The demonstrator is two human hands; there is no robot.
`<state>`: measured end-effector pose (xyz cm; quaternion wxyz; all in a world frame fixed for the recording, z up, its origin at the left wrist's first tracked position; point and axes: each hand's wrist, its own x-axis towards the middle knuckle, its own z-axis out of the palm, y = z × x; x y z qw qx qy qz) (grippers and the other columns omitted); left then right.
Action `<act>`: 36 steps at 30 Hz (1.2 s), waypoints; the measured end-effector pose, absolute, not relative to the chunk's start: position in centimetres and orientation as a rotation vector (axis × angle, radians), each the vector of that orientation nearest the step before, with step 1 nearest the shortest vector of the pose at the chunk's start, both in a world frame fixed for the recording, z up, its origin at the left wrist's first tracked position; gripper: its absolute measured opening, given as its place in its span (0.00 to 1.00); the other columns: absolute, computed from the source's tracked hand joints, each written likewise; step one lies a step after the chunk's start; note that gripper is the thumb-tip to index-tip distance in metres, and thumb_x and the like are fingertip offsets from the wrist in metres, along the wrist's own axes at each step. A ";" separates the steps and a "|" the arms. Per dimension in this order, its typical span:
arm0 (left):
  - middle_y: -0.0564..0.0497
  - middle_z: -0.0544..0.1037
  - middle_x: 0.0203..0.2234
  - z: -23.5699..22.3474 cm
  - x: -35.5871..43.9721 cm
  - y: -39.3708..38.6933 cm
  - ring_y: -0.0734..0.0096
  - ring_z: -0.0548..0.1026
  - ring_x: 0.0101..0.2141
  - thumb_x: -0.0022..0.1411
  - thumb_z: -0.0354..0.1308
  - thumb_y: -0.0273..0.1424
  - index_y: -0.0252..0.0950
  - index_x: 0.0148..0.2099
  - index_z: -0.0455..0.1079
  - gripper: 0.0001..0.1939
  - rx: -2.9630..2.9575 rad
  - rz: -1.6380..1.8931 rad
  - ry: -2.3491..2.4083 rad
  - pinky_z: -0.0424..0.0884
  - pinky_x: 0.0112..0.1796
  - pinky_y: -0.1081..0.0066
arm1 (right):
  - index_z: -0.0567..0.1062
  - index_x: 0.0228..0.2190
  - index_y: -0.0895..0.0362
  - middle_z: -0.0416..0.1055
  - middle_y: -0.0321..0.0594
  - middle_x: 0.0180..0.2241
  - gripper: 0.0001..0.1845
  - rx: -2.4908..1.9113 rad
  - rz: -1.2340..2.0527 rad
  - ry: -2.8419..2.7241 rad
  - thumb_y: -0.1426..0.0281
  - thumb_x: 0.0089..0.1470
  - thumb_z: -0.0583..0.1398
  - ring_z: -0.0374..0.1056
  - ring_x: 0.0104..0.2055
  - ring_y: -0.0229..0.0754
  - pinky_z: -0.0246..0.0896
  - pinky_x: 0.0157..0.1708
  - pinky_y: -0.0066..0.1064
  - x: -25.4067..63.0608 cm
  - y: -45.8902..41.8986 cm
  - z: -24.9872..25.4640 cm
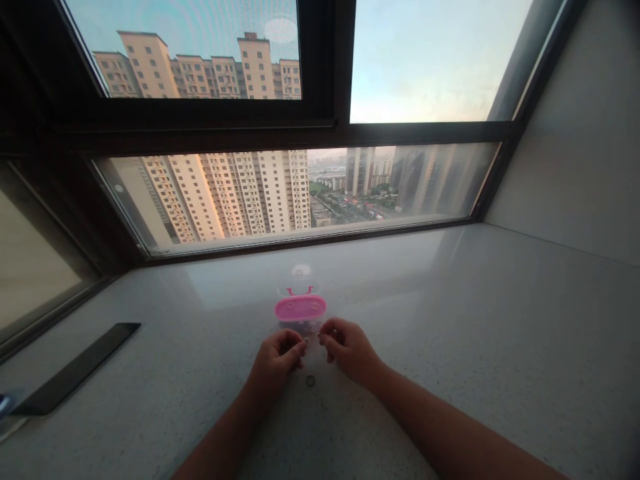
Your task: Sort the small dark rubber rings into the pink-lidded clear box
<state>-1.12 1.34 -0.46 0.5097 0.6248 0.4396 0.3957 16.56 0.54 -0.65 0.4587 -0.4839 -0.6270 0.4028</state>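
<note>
My left hand (278, 357) is pinched, thumb against forefinger, with a tiny pale thing at its fingertips that is too small to name. Facing it a short gap away, my right hand (349, 347) is also pinched, and a small bit shows at its tips that I cannot make out. Just beyond both hands stands an opened small pink oval case (300, 309), with a pink handle (300, 291) and a clear part behind it. Nearer to me, below the gap between the hands, a small round ring-like piece (311, 381) lies on the white speckled surface.
The white speckled sill (450, 320) runs up to a dark window frame (320, 241). A dark flat slab-like object (80, 370) lies at the left, with a blue rounded thing (6, 404) at the edge of view. A plain wall (575, 133) rises at the right.
</note>
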 end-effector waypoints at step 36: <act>0.53 0.68 0.21 -0.1 -1.0 1.3 0.76 0.65 0.21 0.53 0.56 0.36 0.31 0.29 0.64 0.11 1.501 0.934 1.069 0.61 0.25 0.76 | 0.71 0.27 0.61 0.65 0.34 0.18 0.09 -1.190 0.938 -1.601 0.67 0.48 0.57 0.64 0.18 0.33 0.56 0.19 0.21 16.4 0.6 -0.9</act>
